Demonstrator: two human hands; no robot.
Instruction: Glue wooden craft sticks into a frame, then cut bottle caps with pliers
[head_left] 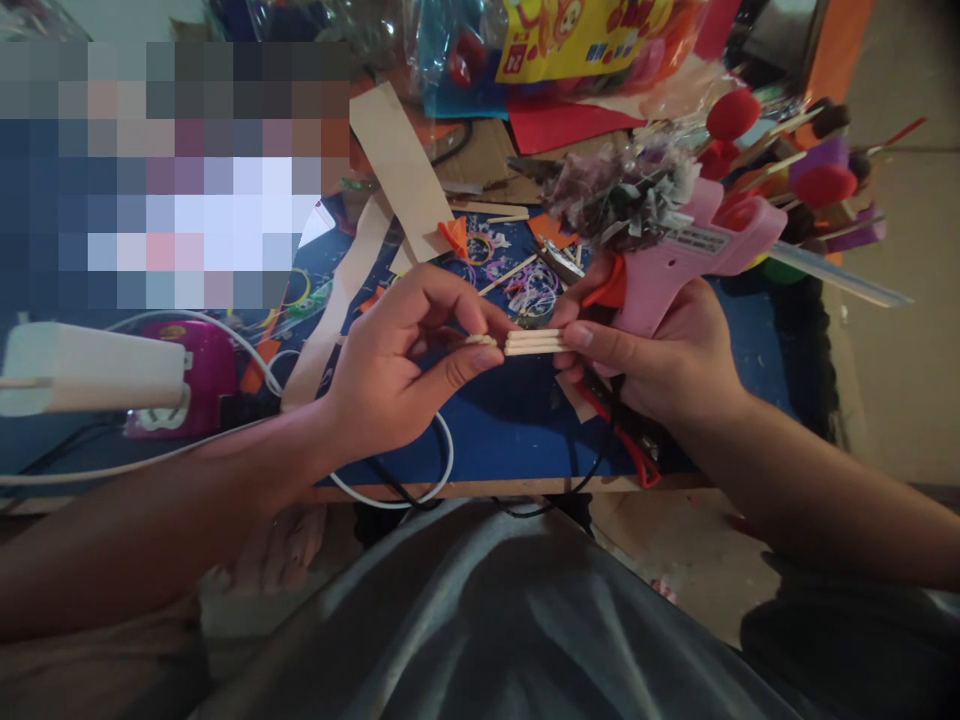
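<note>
Over at the left end of the blue table, there's a white power adapter against a magenta case, and a white cable loops over the near edge. Toward the far edge lie a red sheet and a yellow printed package; red balls crowd the far right corner.

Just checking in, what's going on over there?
A person is working with both hands over a cluttered blue table. The right hand holds a pink glue gun while its thumb and fingers pinch a few short wooden sticks lined up side by side. The left hand pinches more small wooden pieces close to their ends. Paper strips and colourful scraps lie beyond the hands.
</note>
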